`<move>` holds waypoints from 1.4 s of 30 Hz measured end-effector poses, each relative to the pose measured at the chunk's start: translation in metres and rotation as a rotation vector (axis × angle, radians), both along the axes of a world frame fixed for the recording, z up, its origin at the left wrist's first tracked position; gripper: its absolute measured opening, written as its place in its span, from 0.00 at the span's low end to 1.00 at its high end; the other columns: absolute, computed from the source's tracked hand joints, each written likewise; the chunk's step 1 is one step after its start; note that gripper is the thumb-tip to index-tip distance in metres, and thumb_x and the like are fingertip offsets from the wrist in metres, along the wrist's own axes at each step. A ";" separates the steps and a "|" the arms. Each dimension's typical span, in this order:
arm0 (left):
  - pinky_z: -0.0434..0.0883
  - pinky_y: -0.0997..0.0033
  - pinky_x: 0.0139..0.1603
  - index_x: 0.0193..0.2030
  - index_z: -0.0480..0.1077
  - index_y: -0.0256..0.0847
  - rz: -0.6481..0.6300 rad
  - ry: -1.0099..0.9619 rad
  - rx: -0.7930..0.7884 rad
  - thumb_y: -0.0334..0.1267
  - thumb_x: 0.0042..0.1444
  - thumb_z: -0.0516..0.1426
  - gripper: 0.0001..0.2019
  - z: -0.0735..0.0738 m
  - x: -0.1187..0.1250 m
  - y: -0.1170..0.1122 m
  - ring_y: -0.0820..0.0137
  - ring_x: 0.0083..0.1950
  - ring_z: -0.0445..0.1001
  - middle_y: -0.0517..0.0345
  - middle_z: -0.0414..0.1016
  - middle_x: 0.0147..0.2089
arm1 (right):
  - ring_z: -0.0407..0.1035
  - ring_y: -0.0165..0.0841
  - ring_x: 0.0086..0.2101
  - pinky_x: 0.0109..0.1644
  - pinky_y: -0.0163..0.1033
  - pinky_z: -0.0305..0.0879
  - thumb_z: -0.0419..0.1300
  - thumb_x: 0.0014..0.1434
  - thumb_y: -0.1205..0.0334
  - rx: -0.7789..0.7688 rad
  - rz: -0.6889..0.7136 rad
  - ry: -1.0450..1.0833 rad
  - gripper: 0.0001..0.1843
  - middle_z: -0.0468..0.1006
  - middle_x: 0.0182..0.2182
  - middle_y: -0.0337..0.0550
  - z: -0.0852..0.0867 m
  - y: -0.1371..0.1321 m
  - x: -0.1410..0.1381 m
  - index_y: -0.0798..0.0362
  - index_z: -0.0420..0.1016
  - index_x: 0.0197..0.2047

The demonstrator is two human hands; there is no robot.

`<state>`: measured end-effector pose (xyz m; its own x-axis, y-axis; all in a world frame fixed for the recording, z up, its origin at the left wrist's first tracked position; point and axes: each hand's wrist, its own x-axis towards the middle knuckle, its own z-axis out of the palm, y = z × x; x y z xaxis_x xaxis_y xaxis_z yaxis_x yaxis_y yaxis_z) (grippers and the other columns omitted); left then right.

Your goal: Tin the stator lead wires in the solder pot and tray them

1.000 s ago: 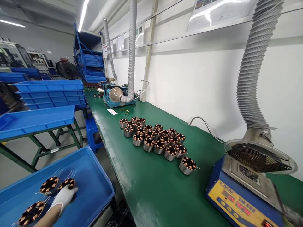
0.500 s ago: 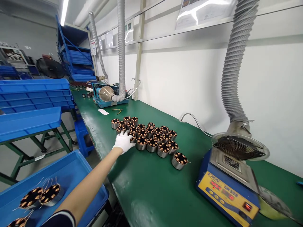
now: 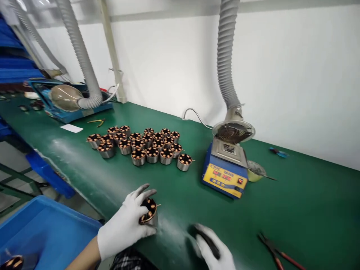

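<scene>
My left hand (image 3: 125, 225), in a white glove, is closed round a metal stator with copper windings (image 3: 148, 213), held tilted just above the green bench (image 3: 295, 202) near its front edge. My right hand (image 3: 212, 249), also gloved, is low at the front and blurred; its fingers curl round a dark narrow thing that I cannot name. A cluster of several similar stators (image 3: 140, 144) stands upright further back on the bench, apart from both hands.
A blue and yellow solder station (image 3: 225, 174) stands under a grey extraction hose (image 3: 226, 56). Red-handled pliers (image 3: 278, 253) lie at the front right. A blue tray (image 3: 42, 232) sits low left. A second hose and blue machine (image 3: 70, 99) stand at the back left.
My left hand took one stator from the cluster and drew it back to the bench's front edge. My view swung right and down. My right hand has come into view.
</scene>
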<state>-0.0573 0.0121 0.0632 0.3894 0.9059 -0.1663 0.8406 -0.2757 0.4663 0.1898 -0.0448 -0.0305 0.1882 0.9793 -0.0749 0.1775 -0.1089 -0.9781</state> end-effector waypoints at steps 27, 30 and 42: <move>0.68 0.68 0.52 0.58 0.60 0.45 0.055 -0.979 -0.671 0.33 0.31 0.67 0.42 -0.036 0.098 -0.005 0.62 0.51 0.71 0.53 0.70 0.55 | 0.71 0.36 0.30 0.30 0.39 0.65 0.64 0.40 0.47 -0.333 -0.162 1.248 0.25 0.78 0.32 0.42 0.029 -0.019 -0.025 0.48 0.72 0.42; 0.70 0.71 0.47 0.56 0.62 0.46 0.019 -0.916 -0.756 0.27 0.28 0.66 0.42 -0.025 0.106 -0.012 0.64 0.46 0.73 0.58 0.72 0.52 | 0.70 0.36 0.29 0.31 0.40 0.66 0.65 0.40 0.50 -0.349 -0.138 1.233 0.24 0.78 0.30 0.40 0.025 -0.021 -0.026 0.47 0.72 0.42; 0.73 0.67 0.38 0.56 0.62 0.42 0.270 -1.108 -0.702 0.36 0.33 0.66 0.38 -0.038 0.101 -0.016 0.63 0.39 0.75 0.47 0.70 0.53 | 0.72 0.41 0.35 0.37 0.46 0.68 0.55 0.44 0.35 -0.326 0.056 1.085 0.33 0.78 0.36 0.46 0.026 -0.020 -0.020 0.51 0.72 0.45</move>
<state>0.0437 -0.0037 0.0256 0.4443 0.8288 -0.3403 -0.0808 0.4153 0.9061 0.1696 -0.0644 -0.0041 -0.1755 0.8881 -0.4249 -0.7341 -0.4057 -0.5446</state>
